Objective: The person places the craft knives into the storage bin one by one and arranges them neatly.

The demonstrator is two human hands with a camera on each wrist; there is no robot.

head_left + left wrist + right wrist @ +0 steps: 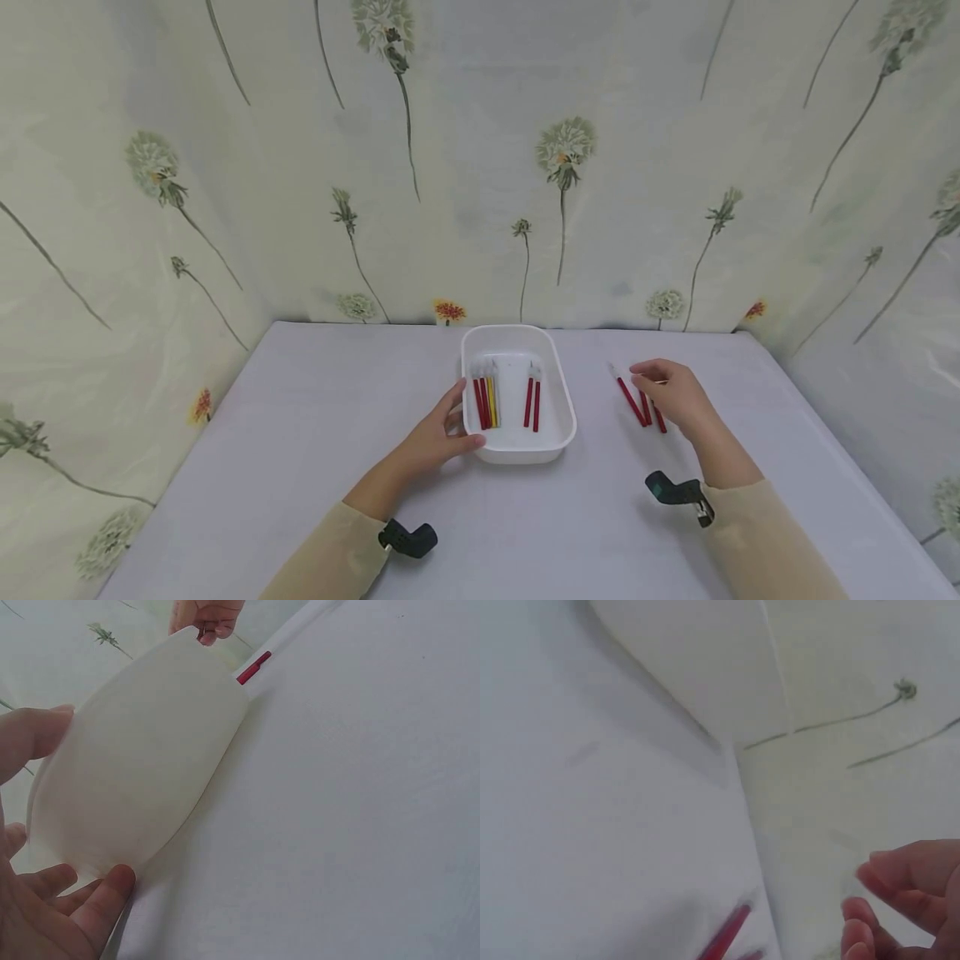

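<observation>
A white plastic tray (517, 457) stands on the table. My left hand (435, 437) holds its left side, thumb at the near corner and fingers along the rim; in the left wrist view the fingertips (120, 881) touch the outer wall. Inside lie slim pen-like sticks with clear, pale ends: a left group with red ones and a yellow stick (491, 402), and two red sticks (528, 403) farther right. To the tray's right, my right hand (671, 392) hovers over loose red sticks (630, 402), its fingers loosely bent. The hand hides some of their upper ends.
A pale cloth covers the table (360, 375). Behind and at both sides hangs a flower-printed curtain (465, 167). Black wrist cameras (408, 540) sit on both sleeves.
</observation>
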